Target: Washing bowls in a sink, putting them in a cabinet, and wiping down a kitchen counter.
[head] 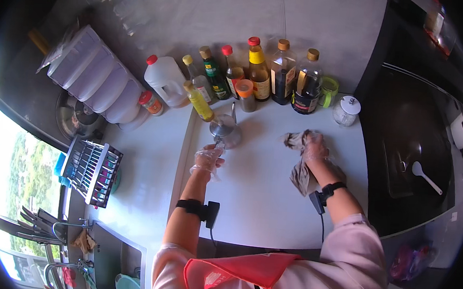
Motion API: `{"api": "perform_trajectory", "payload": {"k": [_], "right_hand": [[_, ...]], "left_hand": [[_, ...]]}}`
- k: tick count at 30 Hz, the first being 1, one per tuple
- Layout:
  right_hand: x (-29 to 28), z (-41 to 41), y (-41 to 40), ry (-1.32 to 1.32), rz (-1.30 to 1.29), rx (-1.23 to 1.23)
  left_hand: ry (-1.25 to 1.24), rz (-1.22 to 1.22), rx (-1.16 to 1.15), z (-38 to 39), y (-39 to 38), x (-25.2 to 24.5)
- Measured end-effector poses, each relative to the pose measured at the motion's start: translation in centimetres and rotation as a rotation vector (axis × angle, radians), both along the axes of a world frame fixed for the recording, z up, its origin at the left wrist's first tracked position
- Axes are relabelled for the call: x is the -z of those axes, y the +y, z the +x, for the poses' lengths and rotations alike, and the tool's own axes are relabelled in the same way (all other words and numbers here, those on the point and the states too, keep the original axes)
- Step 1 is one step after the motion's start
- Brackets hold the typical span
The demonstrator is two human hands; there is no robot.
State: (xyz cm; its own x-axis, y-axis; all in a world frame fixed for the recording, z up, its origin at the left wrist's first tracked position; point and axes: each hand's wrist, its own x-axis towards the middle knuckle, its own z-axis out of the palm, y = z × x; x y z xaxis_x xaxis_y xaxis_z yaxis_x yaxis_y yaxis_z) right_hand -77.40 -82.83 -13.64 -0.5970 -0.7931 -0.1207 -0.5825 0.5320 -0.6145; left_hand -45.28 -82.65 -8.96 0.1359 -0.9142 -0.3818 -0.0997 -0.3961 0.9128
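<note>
A small stainless-steel pot with a lid and thin spout point(232, 138) stands on the white countertop point(250, 211). My left hand point(208, 159), in a clear plastic glove, grips its handle on the side nearest me. To the right, my right hand point(316, 148), gloved the same way, holds a crumpled grey-brown cloth point(301, 177) against the counter. Part of the cloth hangs out below the palm. Just behind the pot is a yellow bottle point(199, 101); a jar with an orange lid point(246, 99) stands farther back.
Several sauce bottles point(259, 75) and a white plastic jug point(165, 78) line the wall. A glass jar with a white lid point(346, 111) stands near the dark cooktop point(415, 138), where a white spoon point(426, 178) lies. On the left are a utensil basket point(92, 172) and a sink point(127, 254).
</note>
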Motion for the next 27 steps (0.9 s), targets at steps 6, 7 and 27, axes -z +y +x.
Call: {"api": "perform_trajectory", "payload": {"k": [6,7,27], "right_hand": [[0.6,9.0,0.0,-0.164,0.183,-0.172],[1.5,10.5,0.5,-0.106,0.085,-0.275],[0.6,15.0,-0.4,0.37,-0.051,-0.984]], "left_hand": [[-0.017,0.136,0.011,0.7,1.7,-0.2],[-0.016,0.136,0.003,1.1,2.8,0.3],[-0.173,-0.15,-0.216,2.7,12.3,1.7]]}}
